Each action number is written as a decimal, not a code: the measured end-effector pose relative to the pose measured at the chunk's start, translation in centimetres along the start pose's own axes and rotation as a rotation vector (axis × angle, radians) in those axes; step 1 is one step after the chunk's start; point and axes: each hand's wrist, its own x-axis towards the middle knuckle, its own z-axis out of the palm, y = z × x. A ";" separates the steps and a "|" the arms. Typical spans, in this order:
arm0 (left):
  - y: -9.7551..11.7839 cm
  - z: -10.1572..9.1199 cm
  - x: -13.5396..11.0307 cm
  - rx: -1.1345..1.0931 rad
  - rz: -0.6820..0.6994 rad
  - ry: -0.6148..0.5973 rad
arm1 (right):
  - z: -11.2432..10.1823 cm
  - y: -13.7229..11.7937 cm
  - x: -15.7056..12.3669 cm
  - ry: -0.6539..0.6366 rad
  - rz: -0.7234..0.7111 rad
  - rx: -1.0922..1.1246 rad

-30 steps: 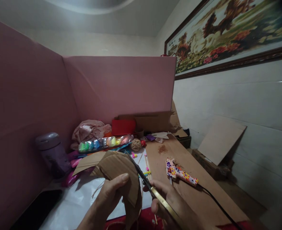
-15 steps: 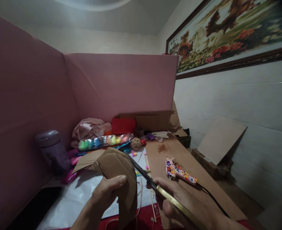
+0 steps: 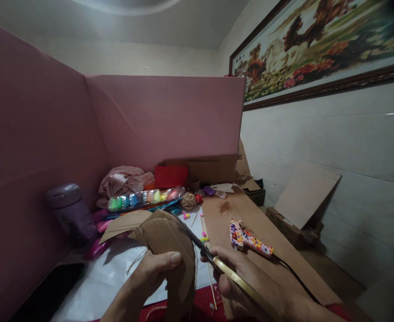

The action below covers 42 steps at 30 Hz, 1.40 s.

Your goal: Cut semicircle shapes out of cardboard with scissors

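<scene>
My left hand (image 3: 152, 277) grips a rounded piece of brown cardboard (image 3: 165, 239), thumb pressed on its face. My right hand (image 3: 250, 284) is closed round brass-handled scissors (image 3: 213, 264), whose dark blades run up and left against the cardboard's right edge. Both hands hover low over the table (image 3: 247, 223), just above white paper (image 3: 116, 277).
A floral-patterned glue gun (image 3: 249, 240) with a black cord lies right of the scissors. Behind are a pack of coloured clay (image 3: 145, 199), a twine ball (image 3: 188, 201), thin sticks (image 3: 205, 232), a purple jar (image 3: 71, 212), pink cloth (image 3: 125, 181) and pink screens (image 3: 163, 118).
The cardboard has turned slightly in my left hand and the scissors have shifted a little along its edge. The view has barely moved.
</scene>
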 end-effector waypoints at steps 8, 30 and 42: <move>-0.1 -0.1 0.2 0.045 0.005 -0.026 | 0.5 0.2 -0.3 0.088 0.064 -0.031; 0.3 0.0 -0.3 0.084 -0.003 -0.141 | -1.1 -1.6 -0.7 -0.027 0.191 -0.152; 0.9 0.5 -0.6 0.075 -0.021 -0.173 | -0.5 -1.2 -0.7 0.041 0.182 -0.125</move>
